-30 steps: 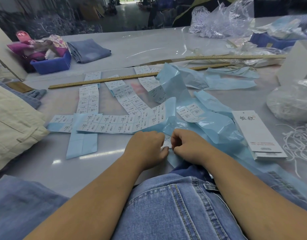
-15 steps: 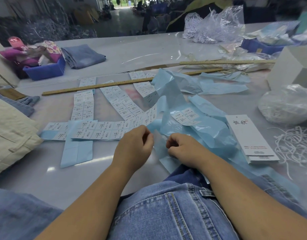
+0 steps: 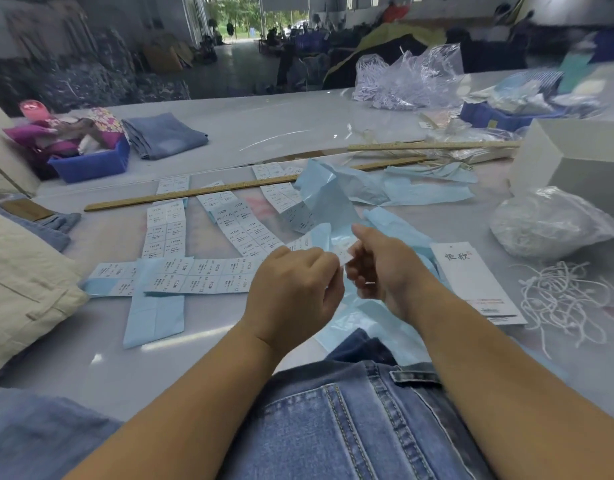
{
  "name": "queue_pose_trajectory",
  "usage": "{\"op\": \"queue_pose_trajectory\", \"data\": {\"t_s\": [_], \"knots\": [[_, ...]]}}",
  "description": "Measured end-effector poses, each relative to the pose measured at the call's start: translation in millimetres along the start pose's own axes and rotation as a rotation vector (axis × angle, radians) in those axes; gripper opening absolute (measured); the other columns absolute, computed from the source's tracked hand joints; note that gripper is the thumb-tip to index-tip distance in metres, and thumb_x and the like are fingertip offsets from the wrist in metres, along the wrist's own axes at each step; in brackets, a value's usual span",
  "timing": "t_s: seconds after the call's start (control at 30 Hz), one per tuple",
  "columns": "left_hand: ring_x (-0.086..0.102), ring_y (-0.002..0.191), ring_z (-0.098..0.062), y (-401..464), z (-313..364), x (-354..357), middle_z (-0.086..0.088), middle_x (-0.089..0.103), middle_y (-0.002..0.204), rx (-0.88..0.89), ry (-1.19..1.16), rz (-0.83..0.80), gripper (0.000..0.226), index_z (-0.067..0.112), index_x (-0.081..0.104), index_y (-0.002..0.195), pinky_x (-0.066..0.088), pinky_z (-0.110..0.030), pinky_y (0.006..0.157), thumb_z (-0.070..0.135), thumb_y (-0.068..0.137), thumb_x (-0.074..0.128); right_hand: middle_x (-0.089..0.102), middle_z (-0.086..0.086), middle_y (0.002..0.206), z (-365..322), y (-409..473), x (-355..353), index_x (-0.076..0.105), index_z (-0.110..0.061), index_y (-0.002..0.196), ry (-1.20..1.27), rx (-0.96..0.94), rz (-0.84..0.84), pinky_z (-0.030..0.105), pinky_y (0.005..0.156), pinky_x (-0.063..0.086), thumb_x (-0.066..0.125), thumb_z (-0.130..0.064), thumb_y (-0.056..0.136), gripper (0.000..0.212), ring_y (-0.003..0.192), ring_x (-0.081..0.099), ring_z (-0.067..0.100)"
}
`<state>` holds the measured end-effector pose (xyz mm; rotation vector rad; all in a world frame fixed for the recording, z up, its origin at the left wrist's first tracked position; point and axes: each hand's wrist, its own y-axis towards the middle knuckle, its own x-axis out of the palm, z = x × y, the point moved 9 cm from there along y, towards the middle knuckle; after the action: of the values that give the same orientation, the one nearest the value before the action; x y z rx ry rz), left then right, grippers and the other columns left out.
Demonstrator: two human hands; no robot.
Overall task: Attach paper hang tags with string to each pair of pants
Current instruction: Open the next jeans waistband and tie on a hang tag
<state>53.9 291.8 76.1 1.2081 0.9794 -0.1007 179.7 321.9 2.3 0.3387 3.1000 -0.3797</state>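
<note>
Head view: across the wide grey glossy counter, little different from a second ago beyond a raised camera angle, with more of the far workshop now showing. Nearest the camera, folded blue denim pants, waistband and belt loop toward the counter, untagged so far. Beyond them, still spread flat, long pale-blue backing strips carrying white printed size stickers, and a crumpled heap of peeled pale-blue backing paper. To the right, a stack of white rectangular paper hang tags, untouched, just beside a tangle of white string loops, near a clear plastic bag of more white string. Main change: both hands lifted off the counter and drawn slightly apart, where a second ago pressed together low on the blue paper. Judged from that, one small white sticker freshly peeled, probably meant for a hang tag; stringing to the pants not yet begun. Left hand knuckles up, fingers curled, pinching the sticker's left edge. Right hand palm turned inward, thumb raised, fingers curled, pinching the right edge, a strip of blue backing trailing below.
</note>
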Motion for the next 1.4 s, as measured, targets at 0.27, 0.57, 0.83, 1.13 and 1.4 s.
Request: {"op": "queue_pose_trajectory", "data": {"t_s": [0.27,0.57,0.83,1.13,1.4], "knots": [[0.056,0.052,-0.025,35,72,19,-0.003,0.064,0.066,0.286,-0.037,-0.282,0.020,0.013,0.065,0.084,0.045,-0.031,0.054,0.027,0.094,0.055,0.056,0.001,0.051,-18,-41,-71,0.058,-0.012,0.062,-0.100,-0.053,0.051,0.024,0.048,0.038,0.062,-0.008,0.088,0.026,0.049,0.046,0.013],[0.059,0.087,-0.024,83,70,137,-0.006,0.066,0.104,-0.583,-0.403,-0.743,0.030,0.013,0.064,0.105,0.048,-0.033,0.072,0.039,0.096,0.052,0.062,0.005,0.069,-14,-50,-180,0.066,-0.013,0.070,-0.092,-0.219,0.199,0.030,0.068,0.040,0.061,-0.008,0.091,0.022,0.070,0.051,0.016],[0.051,0.066,-0.018,72,81,209,-0.004,0.063,0.080,-0.979,-0.813,-0.611,0.011,0.013,0.063,0.079,0.041,-0.026,0.062,0.018,0.088,0.061,0.066,-0.005,0.086,26,-34,-233,0.068,-0.014,0.064,-0.269,-0.230,0.497,0.028,0.068,0.044,0.070,-0.014,0.085,0.020,0.078,0.061,0.011],[0.053,0.064,-0.007,44,62,219,0.009,0.060,0.071,-0.849,-0.524,-0.528,0.017,0.024,0.055,0.070,0.037,-0.025,0.055,0.025,0.086,0.058,0.057,-0.011,0.107,55,-13,-235,0.068,-0.015,0.070,-0.292,-0.180,0.511,0.027,0.077,0.043,0.067,-0.015,0.086,0.016,0.103,0.057,0.019],[0.058,0.071,-0.011,46,68,217,0.010,0.061,0.075,-0.750,-0.376,-0.570,0.013,0.024,0.056,0.074,0.048,-0.030,0.061,0.029,0.085,0.057,0.053,-0.008,0.110,56,-11,-227,0.068,-0.017,0.068,-0.446,-0.162,0.530,0.037,0.094,0.041,0.066,-0.017,0.086,0.017,0.114,0.045,0.019]]}}
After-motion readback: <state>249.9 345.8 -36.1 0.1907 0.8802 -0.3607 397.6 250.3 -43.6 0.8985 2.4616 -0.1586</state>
